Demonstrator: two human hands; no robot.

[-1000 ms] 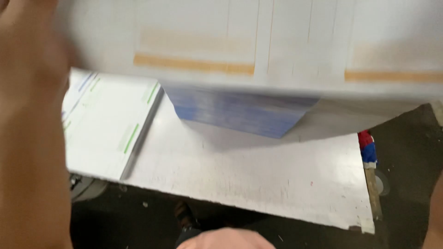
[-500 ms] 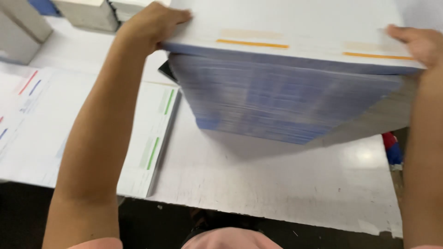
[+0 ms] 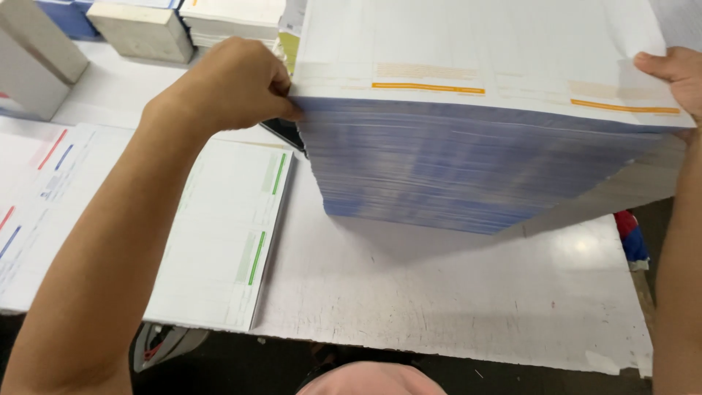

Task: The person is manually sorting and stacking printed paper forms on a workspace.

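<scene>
At the top left corner of a tall stack of printed sheets, the left hand pinches the uppermost sheets with curled fingers, while the right hand presses fingers flat on the top sheet at the far right edge. Under the stack lies a white table, and just left of it rests a thin pile of green-marked forms, with pale blocks beyond.

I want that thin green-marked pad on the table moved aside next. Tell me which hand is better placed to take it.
Left, probably. The left hand grips the tall paper stack's near-left corner, directly above the green-marked pad. The right hand holds the far right edge, with the whole stack between it and the pad.
</scene>
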